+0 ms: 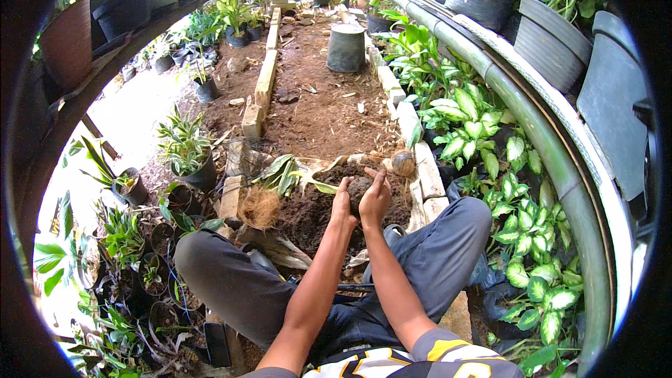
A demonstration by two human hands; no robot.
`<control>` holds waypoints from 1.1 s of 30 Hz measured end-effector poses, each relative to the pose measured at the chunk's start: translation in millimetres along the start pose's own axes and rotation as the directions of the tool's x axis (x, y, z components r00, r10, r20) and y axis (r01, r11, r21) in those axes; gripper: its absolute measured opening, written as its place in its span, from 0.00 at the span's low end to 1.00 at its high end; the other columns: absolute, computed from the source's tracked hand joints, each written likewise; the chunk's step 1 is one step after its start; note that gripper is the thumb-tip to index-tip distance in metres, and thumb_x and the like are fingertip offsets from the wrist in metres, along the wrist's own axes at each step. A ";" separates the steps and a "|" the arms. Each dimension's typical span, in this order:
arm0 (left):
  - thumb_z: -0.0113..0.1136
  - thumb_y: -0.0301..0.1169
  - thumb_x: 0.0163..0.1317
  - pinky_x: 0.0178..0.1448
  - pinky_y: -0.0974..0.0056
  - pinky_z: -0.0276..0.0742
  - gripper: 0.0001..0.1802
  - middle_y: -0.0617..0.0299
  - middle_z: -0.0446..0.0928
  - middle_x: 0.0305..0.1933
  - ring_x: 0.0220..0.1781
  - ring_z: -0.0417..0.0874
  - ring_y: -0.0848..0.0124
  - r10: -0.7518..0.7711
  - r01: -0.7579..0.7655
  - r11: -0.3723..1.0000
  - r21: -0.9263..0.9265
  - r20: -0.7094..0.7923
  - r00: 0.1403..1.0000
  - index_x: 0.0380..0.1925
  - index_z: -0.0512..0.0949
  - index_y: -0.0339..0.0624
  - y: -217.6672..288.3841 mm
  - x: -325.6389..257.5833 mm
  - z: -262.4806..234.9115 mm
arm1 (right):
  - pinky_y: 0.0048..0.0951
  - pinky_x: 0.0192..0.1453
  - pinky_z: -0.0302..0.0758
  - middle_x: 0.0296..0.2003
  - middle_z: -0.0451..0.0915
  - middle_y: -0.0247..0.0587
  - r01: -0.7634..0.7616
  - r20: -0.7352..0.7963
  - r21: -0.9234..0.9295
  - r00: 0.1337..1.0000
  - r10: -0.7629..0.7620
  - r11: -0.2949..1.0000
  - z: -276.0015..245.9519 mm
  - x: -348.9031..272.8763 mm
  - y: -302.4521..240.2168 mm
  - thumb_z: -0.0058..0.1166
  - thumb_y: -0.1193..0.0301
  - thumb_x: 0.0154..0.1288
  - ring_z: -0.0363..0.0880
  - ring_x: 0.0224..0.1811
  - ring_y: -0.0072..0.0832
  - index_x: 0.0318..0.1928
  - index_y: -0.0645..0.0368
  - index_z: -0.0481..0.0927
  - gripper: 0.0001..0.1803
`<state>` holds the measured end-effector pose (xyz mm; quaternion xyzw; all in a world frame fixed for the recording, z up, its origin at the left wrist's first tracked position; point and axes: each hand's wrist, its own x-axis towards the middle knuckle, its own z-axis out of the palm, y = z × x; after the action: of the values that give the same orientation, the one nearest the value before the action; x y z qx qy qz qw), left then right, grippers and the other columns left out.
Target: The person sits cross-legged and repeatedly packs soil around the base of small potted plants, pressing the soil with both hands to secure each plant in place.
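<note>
Between my palms sits a rounded clump of dark soil, held above the soil heap. My left hand cups it from the left and my right hand from the right, fingers pointing away from me. Below and around lies a heap of dark, loose soil. A leafy cutting with long green leaves rests at the heap's far left edge. Brown coconut fibre lies in a tuft to the left, and a round brown husk-like ball is at the right. My palms hide part of the clump.
An upturned black pot stands on the reddish soil bed, which pale blocks edge. Potted plants crowd the left; variegated leafy plants line the right below a bamboo rail. A dark phone-like slab lies by my left leg.
</note>
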<state>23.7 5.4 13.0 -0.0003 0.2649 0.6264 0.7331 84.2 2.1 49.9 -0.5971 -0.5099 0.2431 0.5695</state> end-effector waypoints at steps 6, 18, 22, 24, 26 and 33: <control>0.53 0.45 0.61 0.51 0.56 0.80 0.18 0.58 0.82 0.49 0.45 0.84 0.61 -0.178 0.179 0.981 -0.074 0.014 0.984 0.44 0.80 0.47 16.0 6.8 -17.7 | 0.34 0.71 0.56 0.56 0.76 0.46 -0.345 0.381 0.307 0.899 0.217 0.887 -3.2 11.1 14.2 0.24 0.38 0.73 0.67 0.64 0.34 0.59 0.57 0.75 0.40; 0.49 0.56 0.64 0.49 0.56 0.78 0.27 0.58 0.81 0.46 0.47 0.82 0.64 0.029 0.026 0.861 0.508 -0.101 0.994 0.49 0.77 0.46 5.8 3.4 -12.6 | 0.31 0.58 0.73 0.49 0.81 0.41 -0.533 0.679 0.356 0.712 0.179 0.767 -23.7 23.8 33.3 0.36 0.39 0.71 0.78 0.51 0.26 0.53 0.60 0.80 0.36; 0.45 0.66 0.63 0.56 0.54 0.72 0.44 0.48 0.67 0.58 0.56 0.73 0.58 0.207 -0.117 0.864 0.489 -0.133 0.969 0.63 0.61 0.38 10.4 15.4 -5.0 | 0.32 0.51 0.78 0.45 0.82 0.41 -0.699 0.707 0.459 0.661 0.251 0.548 -21.6 24.5 47.9 0.38 0.42 0.71 0.81 0.45 0.30 0.51 0.60 0.78 0.33; 0.42 0.67 0.64 0.65 0.51 0.61 0.48 0.40 0.53 0.65 0.64 0.62 0.50 0.372 -0.248 0.676 0.693 -0.031 0.928 0.67 0.53 0.34 8.2 10.9 5.6 | 0.37 0.46 0.79 0.40 0.83 0.40 -0.735 0.677 0.593 0.676 0.290 0.330 -18.0 22.2 55.0 0.39 0.43 0.70 0.82 0.40 0.33 0.49 0.60 0.79 0.32; 0.39 0.68 0.64 0.74 0.48 0.49 0.53 0.33 0.39 0.71 0.73 0.50 0.42 0.505 -0.356 0.423 0.833 0.109 0.856 0.70 0.46 0.31 3.1 -2.2 17.7 | 0.40 0.53 0.77 0.43 0.82 0.44 -0.762 0.727 0.639 0.642 0.243 0.100 -17.7 22.6 61.3 0.38 0.42 0.69 0.81 0.45 0.36 0.51 0.59 0.77 0.32; 0.59 0.62 0.54 0.77 0.42 0.40 0.40 0.50 0.60 0.71 0.75 0.55 0.50 0.157 -0.558 -0.723 0.407 0.884 0.441 0.64 0.70 0.56 9.8 -37.2 37.1 | 0.46 0.59 0.73 0.58 0.75 0.44 -0.720 0.703 0.694 0.675 0.225 -0.012 -26.2 21.9 70.6 0.38 0.44 0.69 0.76 0.55 0.37 0.59 0.48 0.73 0.29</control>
<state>26.3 -14.3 62.6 0.7840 0.4823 0.3895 -0.0309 138.4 22.1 -3.1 -0.1800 -0.0978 0.7983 0.5663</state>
